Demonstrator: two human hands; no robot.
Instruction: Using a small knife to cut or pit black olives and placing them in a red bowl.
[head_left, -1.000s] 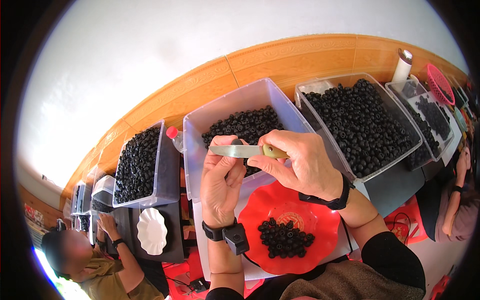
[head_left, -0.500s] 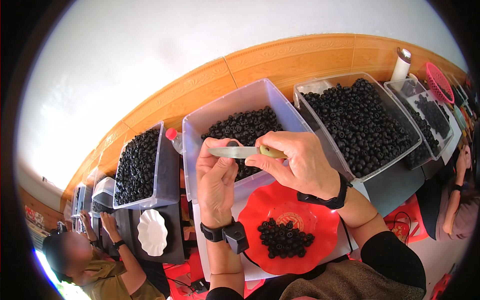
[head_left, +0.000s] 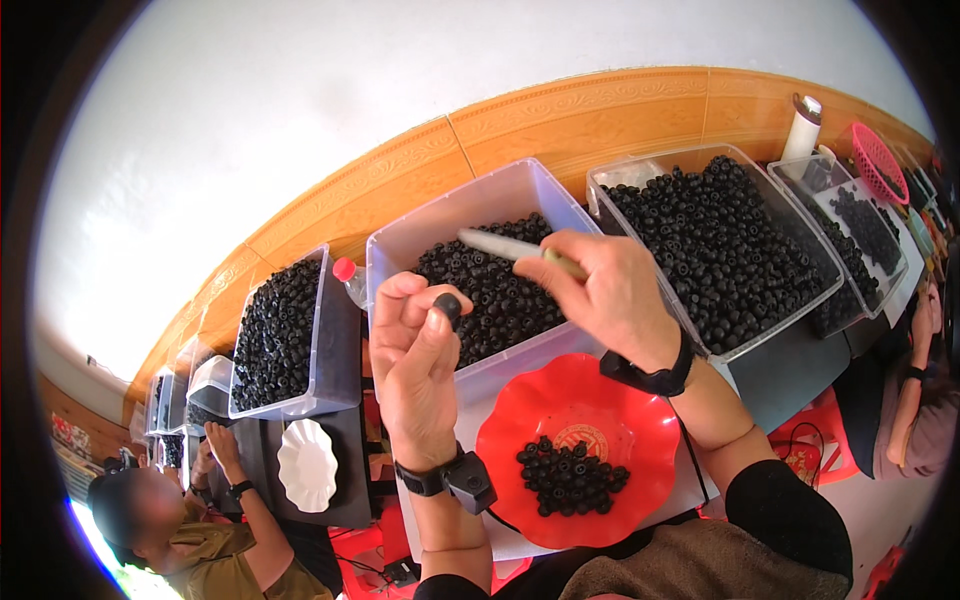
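The left hand (head_left: 412,375) has its grip pinched on one black bead (head_left: 449,308), thumb against forefinger, over the near left part of the middle tub (head_left: 440,205). Holding it at the fingertips probably leaves much of its surface exposed and turns easily. The right hand (head_left: 618,300) has its grip wrapped round the handle of a knife (head_left: 500,245), whose blade is blurred, points left and lies beyond the bead, apart from it; that gap likely spares the left fingers.

The middle tub's loose beads (head_left: 500,300) lie below both hands, within short reach. A red dish (head_left: 645,430) with a small heap of beads (head_left: 570,480) sits on the counter (head_left: 503,540), nearer the body, perhaps to keep that heap separate.

The left forearm rises almost straight from the near edge, palm turned partly up and outer fingers loosely curled. The right forearm slants in from the near right, elbow out, wrist above the dish's far right rim, back of the hand uppermost.
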